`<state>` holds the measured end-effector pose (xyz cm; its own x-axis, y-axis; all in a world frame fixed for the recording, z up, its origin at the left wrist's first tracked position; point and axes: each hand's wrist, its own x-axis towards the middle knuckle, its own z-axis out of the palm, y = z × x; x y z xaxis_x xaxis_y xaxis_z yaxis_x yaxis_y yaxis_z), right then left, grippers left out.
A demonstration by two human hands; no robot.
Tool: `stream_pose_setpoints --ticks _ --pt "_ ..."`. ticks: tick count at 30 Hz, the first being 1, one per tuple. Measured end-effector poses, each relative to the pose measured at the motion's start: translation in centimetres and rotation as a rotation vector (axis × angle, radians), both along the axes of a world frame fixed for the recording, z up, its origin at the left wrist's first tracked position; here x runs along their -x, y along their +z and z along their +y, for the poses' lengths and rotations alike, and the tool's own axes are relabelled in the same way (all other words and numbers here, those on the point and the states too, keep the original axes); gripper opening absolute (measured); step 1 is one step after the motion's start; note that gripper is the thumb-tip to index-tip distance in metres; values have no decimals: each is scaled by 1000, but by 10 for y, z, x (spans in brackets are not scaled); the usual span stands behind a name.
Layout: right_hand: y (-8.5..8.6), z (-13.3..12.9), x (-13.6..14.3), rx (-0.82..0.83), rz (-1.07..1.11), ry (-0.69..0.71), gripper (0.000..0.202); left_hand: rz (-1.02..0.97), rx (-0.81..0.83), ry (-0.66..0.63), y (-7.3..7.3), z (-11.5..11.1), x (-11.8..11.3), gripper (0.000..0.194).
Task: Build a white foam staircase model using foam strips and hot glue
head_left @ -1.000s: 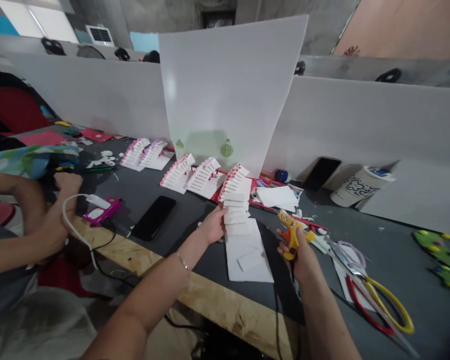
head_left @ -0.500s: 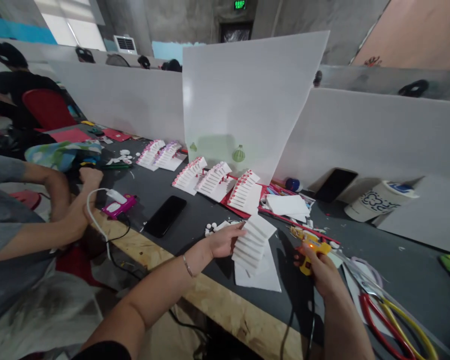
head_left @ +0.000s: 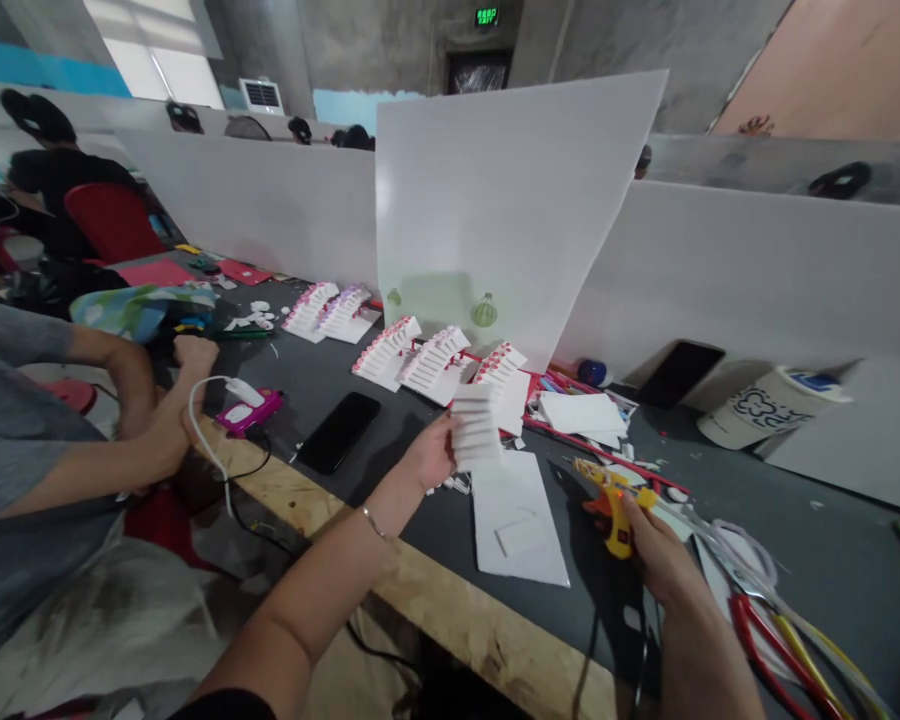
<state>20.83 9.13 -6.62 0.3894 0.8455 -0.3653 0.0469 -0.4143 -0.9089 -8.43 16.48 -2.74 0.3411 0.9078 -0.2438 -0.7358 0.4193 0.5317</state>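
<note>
My left hand (head_left: 429, 455) pinches the left edge of a white slatted piece (head_left: 477, 425), raised above the desk. Just below it a white rectangular board (head_left: 495, 500) lies flat, with a small raised outline on its near half. In my right hand (head_left: 658, 555) is a yellow hot glue gun (head_left: 615, 510), its small light lit and its nozzle toward the left. Behind the piece stand several finished-looking slatted models (head_left: 435, 358) with red and purple dots along their tops. Small white bits (head_left: 457, 483) show beneath my left hand.
Scissors (head_left: 765, 640) with red and yellow handles lie at the right. Left of my arm are a black phone (head_left: 339, 432) and a pink power strip (head_left: 249, 412). A tall white panel (head_left: 510, 200) stands behind. A co-worker's arm (head_left: 150, 450) rests at the left; a cup (head_left: 769, 408) leans at right.
My left hand has lifted the slatted piece up and leftward, off the white board, uncovering the outline on it. The glue gun stays almost where it was.
</note>
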Motion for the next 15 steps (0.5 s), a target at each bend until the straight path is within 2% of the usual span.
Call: stream_pose_setpoints --ticks 2,4,6,8,10,12,14,15 --pt "1 -1 -1 29 -117 40 39 -8 32 167 2 9 8 20" --pt "0 -2 -4 55 -222 77 45 -1 46 277 1 17 14 23" --pt "-1 -1 -10 93 -352 122 49 2 44 339 0 22 18 26" --pt "0 1 -18 148 -570 152 50 6 50 377 -1 24 20 28" --pt "2 1 -28 253 -770 183 53 14 69 392 -1 24 20 26" --pt "8 -2 -35 350 -848 231 56 24 82 355 1 22 17 25" --pt "14 -6 -35 337 -918 229 56 32 62 264 3 17 13 26" --pt "16 -8 -32 272 -980 197 53 37 44 205 4 14 10 27"
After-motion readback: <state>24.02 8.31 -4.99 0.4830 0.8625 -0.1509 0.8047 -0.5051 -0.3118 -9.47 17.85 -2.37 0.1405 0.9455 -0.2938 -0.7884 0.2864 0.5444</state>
